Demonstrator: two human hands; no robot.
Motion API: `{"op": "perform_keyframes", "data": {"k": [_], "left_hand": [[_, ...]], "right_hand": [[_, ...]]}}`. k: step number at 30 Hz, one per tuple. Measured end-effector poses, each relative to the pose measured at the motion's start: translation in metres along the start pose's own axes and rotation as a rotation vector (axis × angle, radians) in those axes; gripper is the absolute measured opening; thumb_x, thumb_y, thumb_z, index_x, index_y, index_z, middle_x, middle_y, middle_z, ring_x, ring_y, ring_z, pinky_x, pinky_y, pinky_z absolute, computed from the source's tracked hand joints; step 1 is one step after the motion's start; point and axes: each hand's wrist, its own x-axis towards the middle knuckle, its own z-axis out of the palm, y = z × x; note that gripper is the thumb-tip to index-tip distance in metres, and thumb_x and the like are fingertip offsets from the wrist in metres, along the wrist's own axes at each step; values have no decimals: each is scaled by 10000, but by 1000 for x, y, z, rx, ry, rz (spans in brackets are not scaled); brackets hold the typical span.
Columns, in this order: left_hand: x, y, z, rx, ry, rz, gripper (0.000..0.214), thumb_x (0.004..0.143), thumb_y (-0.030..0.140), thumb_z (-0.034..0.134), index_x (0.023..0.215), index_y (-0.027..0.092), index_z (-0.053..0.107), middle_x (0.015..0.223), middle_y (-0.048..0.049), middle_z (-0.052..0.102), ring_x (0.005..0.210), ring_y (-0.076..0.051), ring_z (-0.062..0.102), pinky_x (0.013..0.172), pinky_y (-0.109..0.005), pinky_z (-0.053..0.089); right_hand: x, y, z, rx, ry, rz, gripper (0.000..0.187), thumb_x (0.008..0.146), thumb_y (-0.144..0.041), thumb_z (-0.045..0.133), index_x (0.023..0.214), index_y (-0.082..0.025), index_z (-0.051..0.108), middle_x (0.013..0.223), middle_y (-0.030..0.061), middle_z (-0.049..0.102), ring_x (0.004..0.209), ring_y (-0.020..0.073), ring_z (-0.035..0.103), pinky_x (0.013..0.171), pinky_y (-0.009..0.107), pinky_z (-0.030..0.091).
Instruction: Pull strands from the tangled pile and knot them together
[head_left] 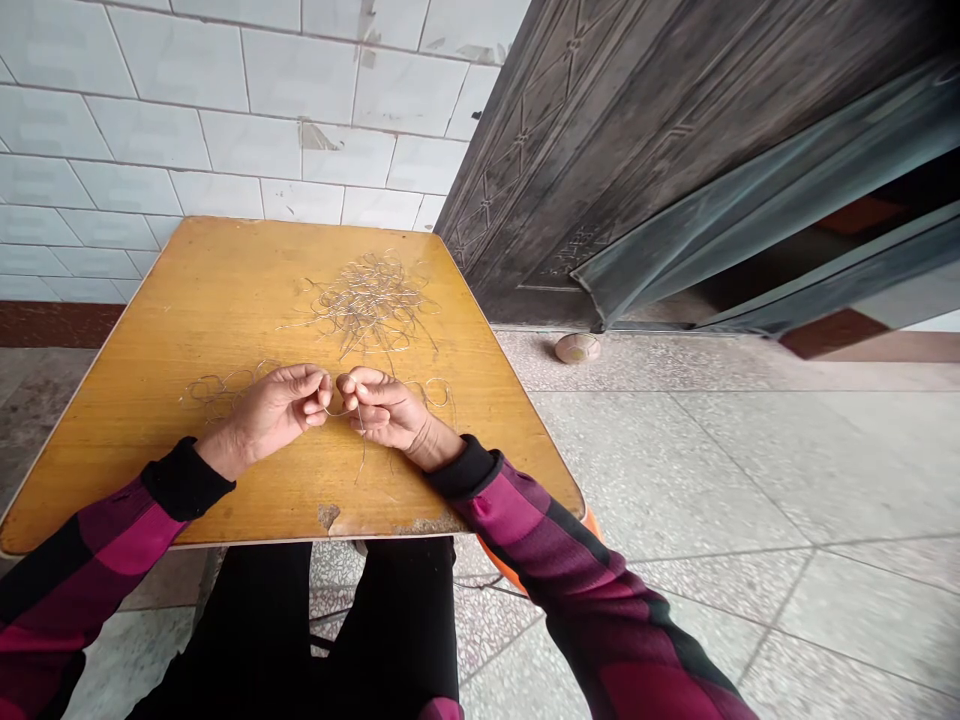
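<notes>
Between thumb and fingers, my left hand point(283, 398) pinches one part of a thin wire point(361, 440). Close beside it, my right hand point(386, 408) grips the same wire, its fingers closed. A small loop of the wire bridges the gap between both hands, and a loose end hangs below the right fingers. Past the hands lies a tangled heap of thin wires point(373, 300) on the yellow table point(217, 270). More curled wire point(214, 390) lies partly hidden behind my left hand. Another wire loop point(439, 392) shows just beyond my right wrist.
A white tiled wall point(225, 140) meets the table's far edge. At the right stands a dark carved door point(540, 160), and a round pale object point(577, 347) sits on the tiled floor point(675, 450). Something orange point(502, 563) shows under the table's right corner.
</notes>
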Motion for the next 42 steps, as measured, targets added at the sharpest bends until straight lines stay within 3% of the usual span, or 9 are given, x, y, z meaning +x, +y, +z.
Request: {"op": "perform_keyframes", "data": {"k": [4,7,17,34,42], "left_hand": [[0,-4,-1,26,-51,24,276,743,348,753,649,108,653,656,-18,567,615,-91,519,585,-209,453],[0,-6,-3,31,-97,-33,318,779,424,705,682,123,666,689,-29,582,634,-103,527,558,-207,439],[1,-4,-1,17,-35,23,290,756,372,740,633,129,643,592,3,519,586,-88,476,546,-194,409],[2,-5,-5,-17,19,54,225,696,314,799,707,127,674,578,26,530,571,-70,502,565,-186,429],[4,-4,-5,10,62,66,209,716,290,774,711,123,648,734,-7,603,615,-70,518,564,-184,436]], "right_hand": [[2,1,0,15,64,-14,53,756,-145,696,780,-148,649,628,-56,618,345,-33,310,356,57,315],[3,1,2,15,96,-15,40,773,-131,676,767,-148,641,607,-60,598,342,-28,305,336,55,293],[1,-8,9,-74,138,30,109,829,-77,584,771,-144,647,599,-68,603,319,-29,186,290,61,173],[4,0,9,-43,169,24,93,832,-84,602,813,-157,658,623,-69,600,330,-26,220,299,62,194],[6,-6,10,-19,216,-48,64,760,-136,699,810,-162,668,636,-58,638,339,-25,289,320,75,248]]}}
